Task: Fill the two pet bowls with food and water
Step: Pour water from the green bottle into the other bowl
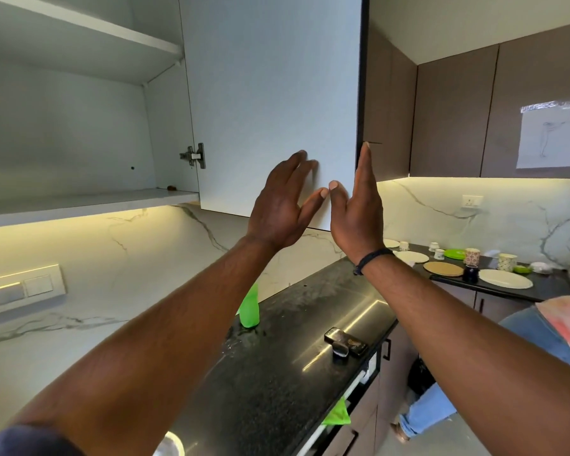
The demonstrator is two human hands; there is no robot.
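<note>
1. Kitchen corner, marble wall lit from under the cabinets, black table [277, 373] below.
2. Open wall cabinet [79, 133] shows bare shelves; its white door [270, 93] hangs upright, long axis vertical, swung out toward us.
3. Left hand [283, 209] lies flat on the door face, grip released; right hand [359, 212] stands straight-fingered at the door's free edge, grasping nothing.
4. Looks like the search stage: no pet bowls, no food visible. Next, likely swing that door shut and try elsewhere.
5. Green bottle [249, 307] stands on the table.
</note>
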